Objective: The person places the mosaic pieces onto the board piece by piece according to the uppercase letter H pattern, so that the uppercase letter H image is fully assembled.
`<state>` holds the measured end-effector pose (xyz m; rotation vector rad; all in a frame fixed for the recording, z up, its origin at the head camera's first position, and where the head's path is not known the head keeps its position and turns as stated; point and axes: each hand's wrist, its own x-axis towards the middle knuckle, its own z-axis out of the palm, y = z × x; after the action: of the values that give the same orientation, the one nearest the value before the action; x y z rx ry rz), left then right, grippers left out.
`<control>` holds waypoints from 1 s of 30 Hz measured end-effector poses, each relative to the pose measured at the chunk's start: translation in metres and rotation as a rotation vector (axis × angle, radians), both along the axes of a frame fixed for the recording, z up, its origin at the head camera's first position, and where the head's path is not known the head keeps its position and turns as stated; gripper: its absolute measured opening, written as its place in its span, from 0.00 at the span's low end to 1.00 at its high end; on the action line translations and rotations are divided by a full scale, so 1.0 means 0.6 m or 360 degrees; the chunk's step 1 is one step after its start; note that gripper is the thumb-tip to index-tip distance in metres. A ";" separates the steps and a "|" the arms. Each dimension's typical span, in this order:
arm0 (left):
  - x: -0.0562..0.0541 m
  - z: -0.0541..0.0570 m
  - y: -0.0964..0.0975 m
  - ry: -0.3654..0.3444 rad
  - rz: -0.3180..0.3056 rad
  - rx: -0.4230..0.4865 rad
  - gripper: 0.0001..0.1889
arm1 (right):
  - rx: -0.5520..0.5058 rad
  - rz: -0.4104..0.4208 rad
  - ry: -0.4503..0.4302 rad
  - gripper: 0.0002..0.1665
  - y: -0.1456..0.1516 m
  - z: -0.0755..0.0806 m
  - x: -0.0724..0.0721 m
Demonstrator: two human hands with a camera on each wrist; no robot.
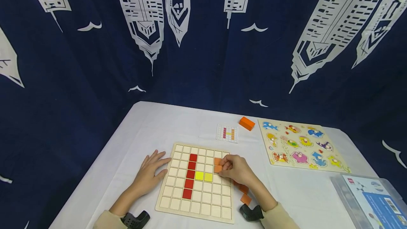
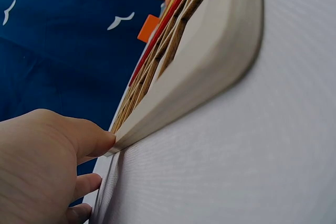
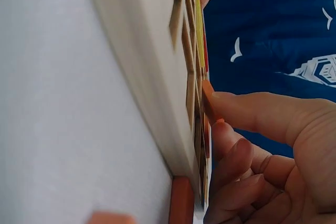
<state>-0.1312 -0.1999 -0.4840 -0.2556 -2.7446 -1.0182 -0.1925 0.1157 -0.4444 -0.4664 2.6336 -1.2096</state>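
Observation:
My right hand (image 1: 236, 169) is over the right side of a wooden grid board (image 1: 190, 215). Thumb and index finger pinch an orange tile (image 3: 211, 102), which is tilted at the grid. Another orange tile (image 1: 217, 160) lies in a square just above. A column of red tiles (image 1: 190, 174) fills several squares left of the middle, with two yellow tiles (image 1: 199, 176) in a row beside it. My left hand (image 1: 149, 173) rests at the board's left edge, fingers extended, the thumb touching the rim in the left wrist view.
Loose orange tiles (image 1: 246, 199) lie right of the board, partly under my right forearm. Behind the board are a small pattern card (image 1: 227, 133) and an orange block (image 1: 247, 123). An animal peg puzzle (image 1: 281, 147) and a clear plastic case (image 1: 349, 195) occupy the right side.

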 end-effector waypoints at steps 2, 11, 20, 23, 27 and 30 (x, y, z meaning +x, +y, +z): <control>0.000 0.000 0.000 0.0003 -0.0001 -0.0003 0.20 | 0.0007 -0.0005 -0.0002 0.13 -0.001 -0.001 0.000; -0.001 -0.002 0.000 0.0014 -0.0006 -0.0010 0.20 | -0.0042 0.0002 -0.0004 0.14 0.009 0.008 0.005; 0.001 0.000 0.000 0.0002 -0.0001 -0.0022 0.20 | -0.0089 0.0060 0.0098 0.13 0.064 0.035 0.022; 0.001 0.001 0.000 0.0001 -0.0001 -0.0027 0.20 | -0.0088 0.0044 0.0127 0.13 0.088 0.040 0.032; 0.000 -0.001 0.000 0.0004 -0.0004 -0.0038 0.19 | -0.0091 -0.0016 0.0133 0.15 0.115 0.044 0.047; -0.002 -0.003 0.002 0.0005 -0.0004 -0.0038 0.19 | -0.0078 -0.0044 0.0132 0.16 0.133 0.040 0.059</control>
<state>-0.1322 -0.1989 -0.4858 -0.2642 -2.7555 -0.9856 -0.1572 0.1957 -0.4205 -0.5012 2.6931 -1.2928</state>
